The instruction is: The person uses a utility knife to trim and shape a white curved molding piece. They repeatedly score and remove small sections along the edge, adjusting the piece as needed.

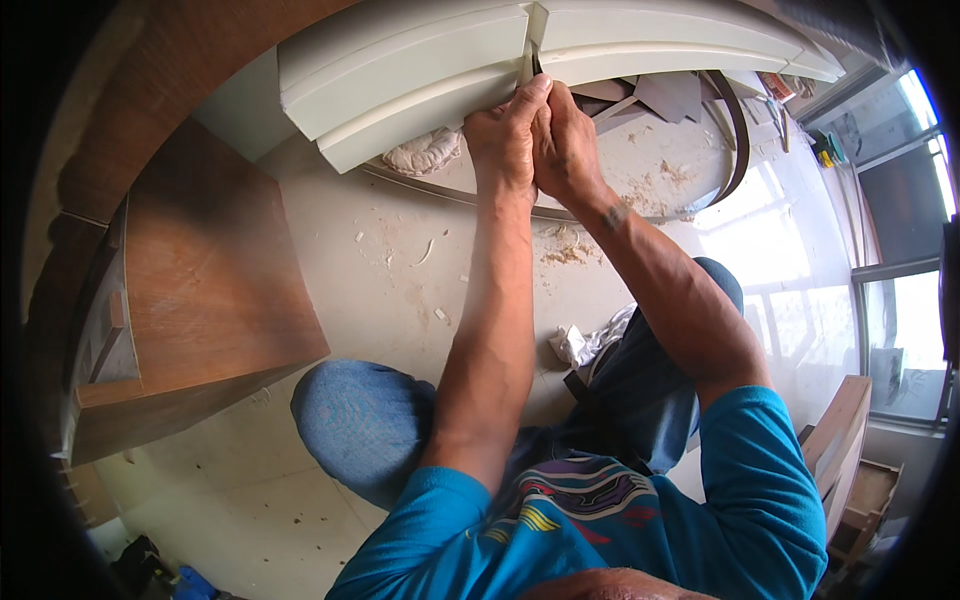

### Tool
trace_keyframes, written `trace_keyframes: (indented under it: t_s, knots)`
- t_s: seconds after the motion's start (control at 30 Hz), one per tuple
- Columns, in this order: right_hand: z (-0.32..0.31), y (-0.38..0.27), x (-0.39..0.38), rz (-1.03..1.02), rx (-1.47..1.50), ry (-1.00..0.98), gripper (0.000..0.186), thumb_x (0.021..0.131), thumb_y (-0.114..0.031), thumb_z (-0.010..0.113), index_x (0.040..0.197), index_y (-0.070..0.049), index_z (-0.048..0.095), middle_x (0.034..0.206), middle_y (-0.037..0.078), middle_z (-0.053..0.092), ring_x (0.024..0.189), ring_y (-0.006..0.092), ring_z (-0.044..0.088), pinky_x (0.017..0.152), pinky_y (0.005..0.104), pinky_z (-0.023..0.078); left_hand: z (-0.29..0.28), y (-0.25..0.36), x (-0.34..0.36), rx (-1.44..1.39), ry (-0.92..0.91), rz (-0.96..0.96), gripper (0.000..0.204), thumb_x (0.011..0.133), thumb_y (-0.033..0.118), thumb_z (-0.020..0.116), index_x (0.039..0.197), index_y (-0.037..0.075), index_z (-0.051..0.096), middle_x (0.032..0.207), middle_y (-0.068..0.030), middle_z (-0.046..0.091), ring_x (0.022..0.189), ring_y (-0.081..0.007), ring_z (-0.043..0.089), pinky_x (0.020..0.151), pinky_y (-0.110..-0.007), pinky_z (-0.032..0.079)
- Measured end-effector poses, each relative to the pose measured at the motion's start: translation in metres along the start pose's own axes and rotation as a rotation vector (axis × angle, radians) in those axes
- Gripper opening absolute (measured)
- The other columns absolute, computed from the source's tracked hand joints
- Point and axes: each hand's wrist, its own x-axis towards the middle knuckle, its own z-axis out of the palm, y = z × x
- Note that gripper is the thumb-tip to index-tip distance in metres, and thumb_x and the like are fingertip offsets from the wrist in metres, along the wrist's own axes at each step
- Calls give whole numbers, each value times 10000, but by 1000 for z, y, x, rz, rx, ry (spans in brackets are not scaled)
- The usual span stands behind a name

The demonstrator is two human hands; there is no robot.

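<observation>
Both my arms reach forward to the cream-painted moulded panels point(430, 90) of a piece of furniture at the top of the view. My left hand point(505, 140) and my right hand point(566, 145) are pressed together, fingers closed, at the slot between two panels. From the fingertips a thin dark strip point(537, 62) pokes up into that slot. Its lower part is hidden in my hands, and I cannot make out what it is. The left hand's fingers touch or nearly touch the lower edge of the left panel.
A brown wooden box point(220, 280) stands on the left. Beyond my hands, a dark curved band point(738, 150) loops over the tiled floor, near a bundled white cloth point(425, 152) and flat offcuts point(670, 97). Shavings point(570, 247) litter the floor. Crumpled white material point(580, 345) lies by my right leg.
</observation>
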Motion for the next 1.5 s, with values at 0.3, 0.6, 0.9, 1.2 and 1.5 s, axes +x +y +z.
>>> trace_keyframes:
  t_s: [0.3,0.6,0.9,1.2,1.5]
  knots:
    - [-10,1,-7,-72,-10,-28,322,1118,-305,539,1070,12,504,847,333,664,810,576,646,690,615,499,-7,-8,0,74,-54,10,317,890,272,882,1060,47,737,964,2,660,864,-112,620,786,-283,509]
    - [-2,5,-7,-111,-18,34,295,1120,-284,541,1088,5,488,808,329,649,771,576,643,657,622,498,-7,-9,2,76,-58,45,325,893,266,884,1075,43,735,970,5,662,858,-108,613,788,-280,505]
    - [0,12,-4,-120,-24,23,298,1123,-308,525,1106,-11,496,883,315,654,828,575,641,698,631,498,-2,-6,-1,24,-47,44,292,907,190,875,1115,40,734,997,3,679,897,-112,635,831,-286,537]
    - [-14,3,1,-44,57,-104,345,1115,-330,555,1041,7,578,887,291,654,796,543,651,682,599,508,0,-7,1,15,-34,92,511,923,133,849,1360,7,617,1195,-48,671,1050,-117,646,906,-307,531]
    - [-67,-17,-10,-303,-368,-268,324,1042,-301,613,1036,17,675,843,281,687,756,473,691,686,562,540,2,-34,-12,-68,106,-106,601,1023,578,670,1337,72,587,1248,-86,611,1064,-185,605,928,-368,488]
